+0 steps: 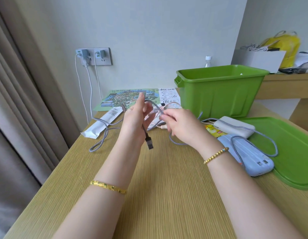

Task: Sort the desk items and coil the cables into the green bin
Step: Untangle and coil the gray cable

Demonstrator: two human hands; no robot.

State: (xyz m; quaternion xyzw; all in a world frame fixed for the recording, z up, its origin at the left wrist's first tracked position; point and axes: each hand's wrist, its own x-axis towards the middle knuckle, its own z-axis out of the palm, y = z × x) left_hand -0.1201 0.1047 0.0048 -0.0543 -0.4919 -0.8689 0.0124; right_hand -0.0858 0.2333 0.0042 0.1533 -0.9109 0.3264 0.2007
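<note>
Grey braided cable (149,107) is mid-coil, raised above the counter (167,187) at about 12 o'clock from the viewer. Left hand (135,121) stands upright, index finger straight, the other fingers curled with the cable looped over them; the USB plug (149,143) dangles free below the palm. Right hand (180,125) pinches the cable between thumb and fingertips just beside the left, feeding the next turn. The remainder trails on the counter — one loop out at 10 o'clock, another lying over the blue power bank (249,157) and the green lid (291,152) at 3 o'clock. Green bin (218,95) sits open at 1 o'clock, contents not visible. A pink cable (168,107) lies behind the hands, untouched. Judgement: braided sheath looks limp and light but slightly springy, so turns may slacken if the left fingers relax. Best hold — pinch on the sheath close to the coil, not on the plug. The trailing loop may drag the power bank when drawn in; lift it clear first.
</note>
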